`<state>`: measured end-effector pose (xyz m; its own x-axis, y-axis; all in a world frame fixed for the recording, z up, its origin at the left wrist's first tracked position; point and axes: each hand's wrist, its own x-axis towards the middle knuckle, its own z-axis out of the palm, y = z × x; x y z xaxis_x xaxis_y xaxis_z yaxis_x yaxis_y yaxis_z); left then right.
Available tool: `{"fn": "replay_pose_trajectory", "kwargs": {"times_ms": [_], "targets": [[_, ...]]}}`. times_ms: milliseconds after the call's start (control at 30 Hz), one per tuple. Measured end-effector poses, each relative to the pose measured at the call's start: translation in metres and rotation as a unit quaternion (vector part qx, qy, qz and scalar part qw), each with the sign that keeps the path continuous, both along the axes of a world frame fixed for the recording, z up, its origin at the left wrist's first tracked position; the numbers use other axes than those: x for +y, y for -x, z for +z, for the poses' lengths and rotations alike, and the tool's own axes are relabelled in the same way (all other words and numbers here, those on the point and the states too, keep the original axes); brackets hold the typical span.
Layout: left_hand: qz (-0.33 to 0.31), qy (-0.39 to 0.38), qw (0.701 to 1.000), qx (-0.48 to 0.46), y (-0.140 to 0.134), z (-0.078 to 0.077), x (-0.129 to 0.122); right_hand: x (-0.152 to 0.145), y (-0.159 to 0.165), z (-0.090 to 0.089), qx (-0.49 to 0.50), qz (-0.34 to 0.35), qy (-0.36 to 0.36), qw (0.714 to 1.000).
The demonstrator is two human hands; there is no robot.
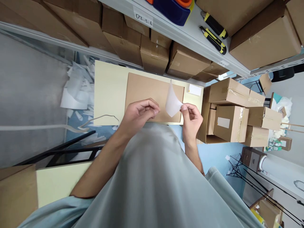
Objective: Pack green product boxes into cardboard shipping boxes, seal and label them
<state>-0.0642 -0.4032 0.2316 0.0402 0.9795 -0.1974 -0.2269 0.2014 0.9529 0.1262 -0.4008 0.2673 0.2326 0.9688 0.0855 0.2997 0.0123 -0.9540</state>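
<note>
My right hand (pixel 192 118) pinches the corner of a thin white translucent sheet (pixel 172 102) between thumb and forefinger. The sheet hangs curled above the right part of a flat brown cardboard box (pixel 144 87). Over the box's near left side is my left hand (pixel 141 112), its thumb and forefinger brought together. Whether anything small is between them I cannot make out. Under the box lies a pale yellow tabletop (pixel 109 88). A white label (pixel 194 90) rests on it, just right of the box.
Above the table's far edge runs a metal shelf (pixel 166 28) with two yellow-black utility knives (pixel 213 40) and a blue tape dispenser (pixel 173 11). Stacked cartons (pixel 229 123) stand to the right. Paper scraps (pixel 76 91) lie left, near a pale cable (pixel 59 127).
</note>
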Motion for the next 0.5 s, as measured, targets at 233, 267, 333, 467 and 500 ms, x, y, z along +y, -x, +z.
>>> {"fn": "replay_pose_trajectory", "kwargs": {"times_ms": [233, 267, 333, 467, 500], "targets": [[0.002, -0.001, 1.000, 0.008, 0.000, 0.013, -0.002, -0.001, -0.002, 0.000, 0.002, 0.003, 0.004, 1.000], [0.004, 0.001, 1.000, 0.008, -0.001, 0.013, -0.002, -0.001, -0.002, 0.000, 0.001, 0.002, 0.004, 1.000], [0.011, 0.000, 1.000, 0.008, -0.001, 0.012, -0.002, -0.002, -0.002, 0.000, 0.001, 0.003, 0.003, 1.000], [0.019, -0.014, 1.000, 0.010, -0.003, 0.008, -0.002, -0.003, -0.003, -0.001, 0.000, 0.004, 0.002, 1.000], [0.020, -0.017, 1.000, 0.011, -0.003, 0.007, -0.003, -0.003, -0.003, -0.001, -0.005, 0.003, 0.004, 1.000]]}}
